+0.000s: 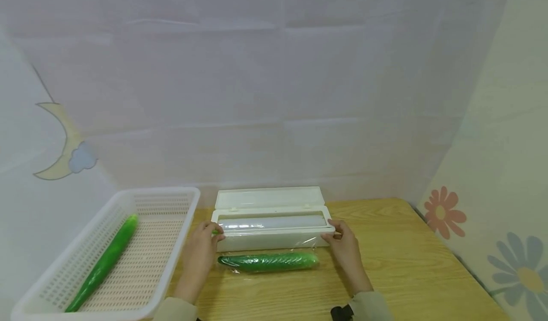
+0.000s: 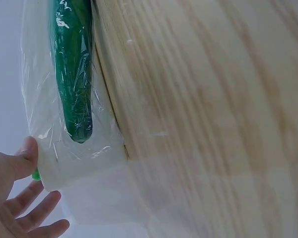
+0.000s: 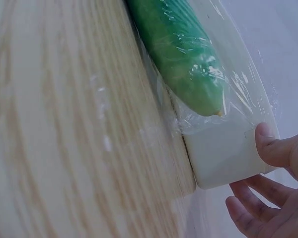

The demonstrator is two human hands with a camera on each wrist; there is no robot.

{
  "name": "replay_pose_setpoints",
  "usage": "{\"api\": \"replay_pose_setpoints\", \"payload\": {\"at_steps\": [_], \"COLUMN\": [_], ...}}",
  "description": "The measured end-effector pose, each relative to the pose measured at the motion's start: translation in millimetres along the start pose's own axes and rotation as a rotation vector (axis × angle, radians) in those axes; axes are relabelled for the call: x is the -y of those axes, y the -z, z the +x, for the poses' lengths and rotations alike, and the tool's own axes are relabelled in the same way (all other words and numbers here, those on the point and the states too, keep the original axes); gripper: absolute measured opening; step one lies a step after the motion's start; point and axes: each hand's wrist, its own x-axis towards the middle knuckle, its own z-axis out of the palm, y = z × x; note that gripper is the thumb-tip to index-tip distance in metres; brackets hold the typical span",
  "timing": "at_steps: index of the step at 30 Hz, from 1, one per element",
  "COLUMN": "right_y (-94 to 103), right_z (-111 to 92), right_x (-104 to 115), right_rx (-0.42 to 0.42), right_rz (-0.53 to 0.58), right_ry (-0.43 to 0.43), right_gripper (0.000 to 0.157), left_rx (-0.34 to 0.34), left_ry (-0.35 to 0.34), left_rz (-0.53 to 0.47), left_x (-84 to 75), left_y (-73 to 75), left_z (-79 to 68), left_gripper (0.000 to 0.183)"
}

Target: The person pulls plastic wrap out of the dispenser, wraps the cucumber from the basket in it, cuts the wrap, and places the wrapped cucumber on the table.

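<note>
Left hand [image 1: 200, 246] and right hand [image 1: 345, 248] grip opposite ends of long white plastic box [image 1: 274, 240], lid [image 1: 269, 198] raised, pale film roll [image 1: 274, 222] inside. Just in front, on wood-grained bench [image 1: 406, 264]: slender green cucumber in clear film [image 1: 269, 262]. Farther left: white plastic basket [image 1: 150, 264] with second green cucumber [image 1: 102, 267].

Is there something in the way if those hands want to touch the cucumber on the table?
Yes: clear plastic film covers the cucumber. I see nothing else between it and the left hand or right hand, which are at the ends of the white box.
</note>
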Motion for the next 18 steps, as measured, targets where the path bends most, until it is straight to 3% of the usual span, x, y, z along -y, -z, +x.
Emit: {"api": "replay_pose_setpoints", "payload": {"at_steps": [12, 18], "right_y": [3.0, 4.0], "right_z": [-2.8, -2.4], "right_x": [4.7, 12.0], "right_rx": [0.063, 0.003], "right_rz": [-0.029, -0.143], "right_ry": [-0.032, 0.054], "right_gripper": [0.047, 0.044], "left_rx": [-0.066, -0.026], "left_ry": [-0.062, -0.051], "left_rz": [0.117, 0.110], "left_x": [-0.5, -2.1], "left_y": [0.1, 0.3], "left_z": [-4.8, -9.5], "left_gripper": [0.012, 0.011]}}
